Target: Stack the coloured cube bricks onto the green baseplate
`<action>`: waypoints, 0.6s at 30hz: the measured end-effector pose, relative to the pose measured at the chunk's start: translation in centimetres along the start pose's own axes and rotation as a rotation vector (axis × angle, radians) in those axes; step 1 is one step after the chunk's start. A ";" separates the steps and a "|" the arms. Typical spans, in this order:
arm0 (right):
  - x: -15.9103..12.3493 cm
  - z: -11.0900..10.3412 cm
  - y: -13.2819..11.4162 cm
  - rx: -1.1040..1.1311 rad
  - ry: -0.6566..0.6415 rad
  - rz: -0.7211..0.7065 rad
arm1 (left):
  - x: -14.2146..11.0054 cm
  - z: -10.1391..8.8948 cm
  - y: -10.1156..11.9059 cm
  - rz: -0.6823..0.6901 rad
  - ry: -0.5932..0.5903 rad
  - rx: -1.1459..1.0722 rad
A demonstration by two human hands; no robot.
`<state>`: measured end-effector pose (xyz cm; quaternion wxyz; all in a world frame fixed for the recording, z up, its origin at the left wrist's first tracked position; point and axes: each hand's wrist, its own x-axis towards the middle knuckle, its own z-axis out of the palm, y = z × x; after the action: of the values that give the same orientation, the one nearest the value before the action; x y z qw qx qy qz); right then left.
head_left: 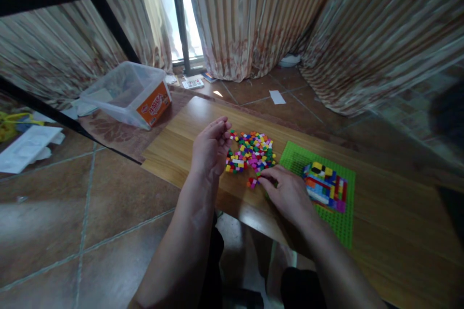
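Your right hand (pixel 286 187) pinched narrow beside the small blocks (pixel 255 150) in the middle of the frame; your left hand (pixel 213 145) was curled. I couldn't tell if either held any. Gentle fingertips seemed best.

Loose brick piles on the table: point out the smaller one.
The small, reddish cluster beside the right hand. The other pile is far bigger, many-coloured, and lies beyond it.

Your left hand (pixel 208 147) and right hand (pixel 286 187) are bare, and so are your arms (pixel 184 231). You wear something black (pixel 302 287) down low, too dark to see well.
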<state>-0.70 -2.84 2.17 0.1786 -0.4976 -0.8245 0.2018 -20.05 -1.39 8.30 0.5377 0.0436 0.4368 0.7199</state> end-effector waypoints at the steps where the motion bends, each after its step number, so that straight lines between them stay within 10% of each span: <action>1: 0.0 0.2 -0.2 -0.011 0.000 0.010 | 0.0 0.0 0.0 -0.001 -0.007 0.008; 18: 0.9 0.7 0.6 0.089 0.114 0.065 | -0.1 -0.1 -0.5 -0.027 -0.110 0.048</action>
<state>-1.00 -1.86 1.36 0.2405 -0.5264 -0.7866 0.2152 -19.66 -1.50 7.93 0.5695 0.0901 0.4243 0.6982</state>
